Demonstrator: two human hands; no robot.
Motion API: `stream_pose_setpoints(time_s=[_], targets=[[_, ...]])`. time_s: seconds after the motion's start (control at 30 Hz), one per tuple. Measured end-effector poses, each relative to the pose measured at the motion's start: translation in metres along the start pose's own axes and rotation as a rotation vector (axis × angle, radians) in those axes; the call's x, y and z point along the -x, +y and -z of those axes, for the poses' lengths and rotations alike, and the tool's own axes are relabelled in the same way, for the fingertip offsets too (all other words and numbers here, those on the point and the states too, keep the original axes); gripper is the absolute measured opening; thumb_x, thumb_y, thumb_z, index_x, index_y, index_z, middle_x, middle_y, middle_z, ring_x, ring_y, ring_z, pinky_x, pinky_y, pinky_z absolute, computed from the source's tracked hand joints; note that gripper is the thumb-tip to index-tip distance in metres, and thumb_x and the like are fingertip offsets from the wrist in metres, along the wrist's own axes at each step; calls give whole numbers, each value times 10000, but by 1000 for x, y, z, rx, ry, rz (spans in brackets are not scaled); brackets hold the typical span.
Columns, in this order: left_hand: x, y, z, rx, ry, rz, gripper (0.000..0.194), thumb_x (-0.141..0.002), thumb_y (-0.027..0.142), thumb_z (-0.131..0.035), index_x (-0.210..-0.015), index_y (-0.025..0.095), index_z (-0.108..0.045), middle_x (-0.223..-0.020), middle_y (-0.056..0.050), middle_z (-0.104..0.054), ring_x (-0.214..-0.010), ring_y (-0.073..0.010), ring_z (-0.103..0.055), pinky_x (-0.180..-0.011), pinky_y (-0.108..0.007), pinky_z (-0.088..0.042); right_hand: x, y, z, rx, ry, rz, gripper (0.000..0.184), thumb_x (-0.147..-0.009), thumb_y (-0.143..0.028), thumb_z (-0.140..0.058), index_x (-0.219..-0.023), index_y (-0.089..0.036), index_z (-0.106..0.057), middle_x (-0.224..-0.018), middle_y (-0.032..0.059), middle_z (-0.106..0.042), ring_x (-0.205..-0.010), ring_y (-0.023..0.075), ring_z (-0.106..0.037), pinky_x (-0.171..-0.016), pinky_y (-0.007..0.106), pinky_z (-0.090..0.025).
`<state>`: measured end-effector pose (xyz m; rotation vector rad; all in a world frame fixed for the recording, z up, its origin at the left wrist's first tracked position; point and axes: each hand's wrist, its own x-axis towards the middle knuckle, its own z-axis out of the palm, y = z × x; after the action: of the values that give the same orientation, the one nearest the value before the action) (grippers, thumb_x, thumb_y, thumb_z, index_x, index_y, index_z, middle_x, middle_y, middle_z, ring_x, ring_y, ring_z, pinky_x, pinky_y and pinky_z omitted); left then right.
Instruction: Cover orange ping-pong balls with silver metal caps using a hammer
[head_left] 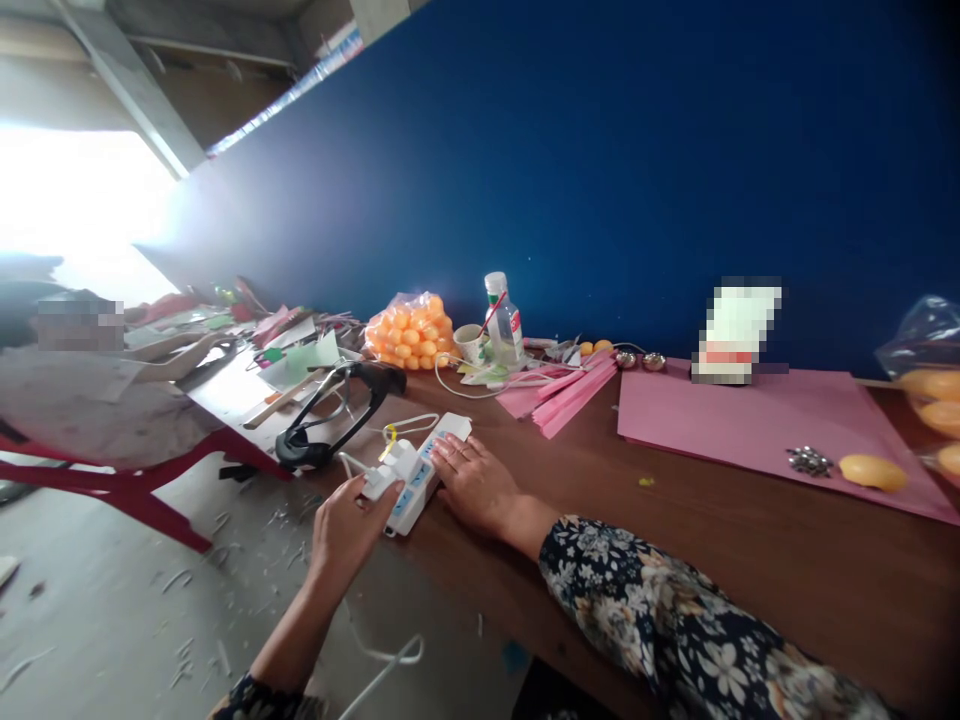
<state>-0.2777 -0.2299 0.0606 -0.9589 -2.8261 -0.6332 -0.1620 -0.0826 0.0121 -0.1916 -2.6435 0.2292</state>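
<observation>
A white power strip (459,428) with blue socket faces lies slantwise near the table's front edge. My left hand (346,525) is closed on a white charger plug (379,482) at the strip's near end; whether its prongs sit in a socket is hidden. A second white plug (405,458) stands in the strip, with a yellow tie (390,438) and white cable beside it. Across the strip's far end rests my right hand (480,480), its fingers stretched out flat and a ring on one of them.
Behind the strip are a black headset (330,420), a bag of orange plastic eggs (409,330), a paper cup (469,343) and a bottle (504,325). Pink sheets (697,420), metal bells (810,460) and a phone-like blurred object (739,330) lie right. Another person (97,390) sits left.
</observation>
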Motion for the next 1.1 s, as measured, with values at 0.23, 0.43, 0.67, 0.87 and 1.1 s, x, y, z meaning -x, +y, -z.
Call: stream_pose_setpoints(time_s=[0.23, 0.43, 0.67, 0.87, 1.1], targets=[[-2, -3, -1, 14, 2, -19, 371, -672, 571, -539, -638, 204, -583, -562, -2, -622, -572, -187, -596, -596, -262, -406, -16, 1, -3, -21, -29, 40, 469, -836, -241, -408, -1271, -66, -422, -1344, 143, -450, -1280, 240, -338, -1070, 407, -249], [-3, -6, -3, 21, 34, -66, 383, -685, 567, -535, -579, 199, -562, -536, 4, -601, -554, -173, -576, -587, -256, -401, -16, 3, -6, -14, -22, 33, 453, -847, -261, -375, -1253, -72, -442, -1330, 153, -461, -1265, 252, -354, -1068, 441, -220], [-1, -7, -8, 77, 118, -86, 363, -690, 531, -558, -555, 193, -557, -523, 12, -586, -534, -153, -565, -576, -239, -399, -14, 2, -5, -22, -39, 26, 484, -831, -267, -390, -1275, -77, -417, -1351, 150, -437, -1277, 255, -328, -1072, 472, -174], [-1, -10, -10, 87, 148, -115, 341, -700, 512, -556, -584, 192, -575, -537, 12, -592, -543, -151, -569, -576, -238, -400, -14, 0, -5, -28, -43, 11, 498, -818, -263, -399, -1279, -75, -407, -1355, 155, -427, -1285, 257, -308, -1077, 490, -136], [-1, -9, -8, 54, 119, -152, 357, -699, 523, -552, -577, 187, -565, -548, 10, -589, -555, -152, -563, -579, -239, -400, -13, 0, -5, -24, -58, 3, 507, -818, -279, -412, -1283, -77, -401, -1380, 155, -394, -1309, 262, -264, -1087, 489, -102]])
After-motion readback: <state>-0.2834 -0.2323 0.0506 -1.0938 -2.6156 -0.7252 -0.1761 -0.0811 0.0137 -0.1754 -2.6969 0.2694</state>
